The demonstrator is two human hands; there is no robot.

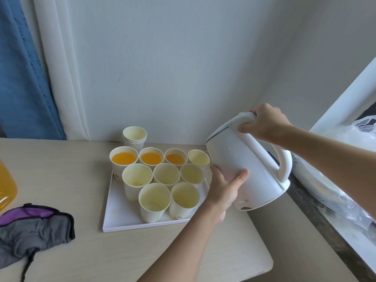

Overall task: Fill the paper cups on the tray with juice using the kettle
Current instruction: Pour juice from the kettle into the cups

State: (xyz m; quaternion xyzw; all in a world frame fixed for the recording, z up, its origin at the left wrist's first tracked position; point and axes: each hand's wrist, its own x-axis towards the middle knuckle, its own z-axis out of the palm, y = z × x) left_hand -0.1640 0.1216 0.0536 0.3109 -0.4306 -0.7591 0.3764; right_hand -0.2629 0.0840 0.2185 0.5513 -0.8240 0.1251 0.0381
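Pale wood-grain counter [61, 169] against a plain grey-white wall, with curtains at the back left.

Right hand [264, 125]: fingers curled round the top of the handle of the white kettle [244, 165].
Left hand [223, 188]: holds the kettle's lower body, thumb laid across the near side, fingers out of sight behind it.

Kettle: off the counter and tilted, by the right edge of the tray [122, 216], spout toward the back-right cup [198, 159]. The spout tip is hard to make out, so I cannot tell whether liquid is running. The print low on the kettle body is blurred.

The white tray sits near the counter's back edge with nine paper cups [154, 200]. In the back row the three left cups hold orange juice [124, 158]; the others show bare insides.

A stack of spare cups [134, 135] stands just behind the tray.

At the counter's left edge, a bottle [6, 184] of orange liquid is mostly cut off by the frame. A grey-and-purple cloth [34, 226] lies near the front-left corner.

Beyond the right edge lies a clear plastic bag [356, 139], contents unreadable.
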